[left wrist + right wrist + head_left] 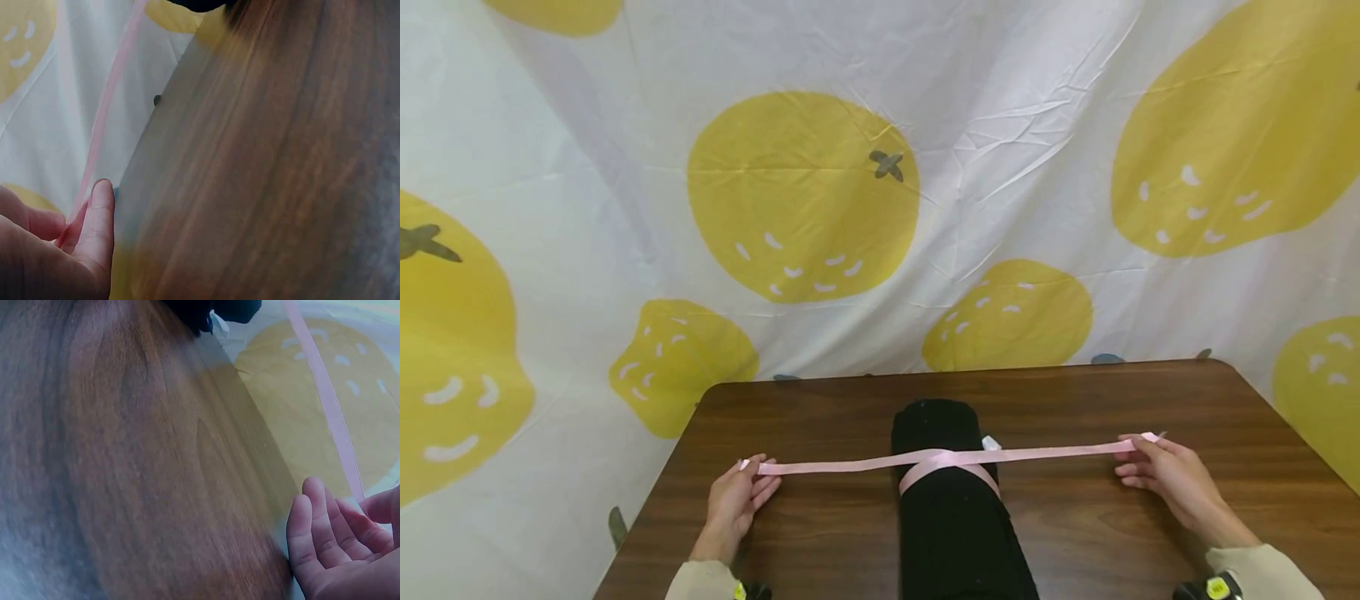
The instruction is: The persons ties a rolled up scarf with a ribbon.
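Note:
A rolled black cloth [958, 533] lies lengthwise on the table, with a pink ribbon [1045, 453] looped around it and crossed on top. My left hand [735, 500] pinches one ribbon end between thumb and fingers, off to the left of the roll. On the other side my right hand [1172, 479] pinches the opposite end. Both ribbon lengths run nearly straight and level between the hands and the crossing. In the left wrist view the ribbon [103, 112] rises from the fingertips; the right wrist view shows the ribbon [328, 403] leaving the thumb and forefinger.
The brown wooden table [820, 533] has rounded far corners. Behind it hangs a white curtain [647, 208] printed with yellow lemons. A small white tag [991, 443] sticks out at the right side of the roll.

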`<state>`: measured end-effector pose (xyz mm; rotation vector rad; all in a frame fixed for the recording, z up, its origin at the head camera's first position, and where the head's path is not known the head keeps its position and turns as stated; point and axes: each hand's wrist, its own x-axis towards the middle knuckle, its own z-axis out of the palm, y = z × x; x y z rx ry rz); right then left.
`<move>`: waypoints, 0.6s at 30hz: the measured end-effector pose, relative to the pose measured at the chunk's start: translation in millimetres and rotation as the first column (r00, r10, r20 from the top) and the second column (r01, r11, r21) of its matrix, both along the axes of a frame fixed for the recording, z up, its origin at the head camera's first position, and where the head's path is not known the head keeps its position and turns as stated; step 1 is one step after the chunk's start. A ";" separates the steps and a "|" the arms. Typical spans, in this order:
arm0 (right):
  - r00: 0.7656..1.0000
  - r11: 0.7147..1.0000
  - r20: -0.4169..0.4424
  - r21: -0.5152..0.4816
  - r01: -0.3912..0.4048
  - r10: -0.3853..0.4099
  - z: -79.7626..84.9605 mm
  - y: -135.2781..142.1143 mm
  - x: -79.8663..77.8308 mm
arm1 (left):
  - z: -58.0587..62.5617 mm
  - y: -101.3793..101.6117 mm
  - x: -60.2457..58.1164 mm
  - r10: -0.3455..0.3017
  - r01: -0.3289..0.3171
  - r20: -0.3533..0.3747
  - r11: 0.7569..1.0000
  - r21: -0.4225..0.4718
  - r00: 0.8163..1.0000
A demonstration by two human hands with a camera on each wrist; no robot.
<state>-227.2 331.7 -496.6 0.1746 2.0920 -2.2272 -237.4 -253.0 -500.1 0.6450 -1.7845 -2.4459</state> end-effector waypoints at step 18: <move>0.995 0.995 0.009 0.038 -0.097 0.097 -8.2 8.8 -3.1 | -11.6 -3.6 1.7 -0.072 0.073 0.020 0.996 -0.043 0.997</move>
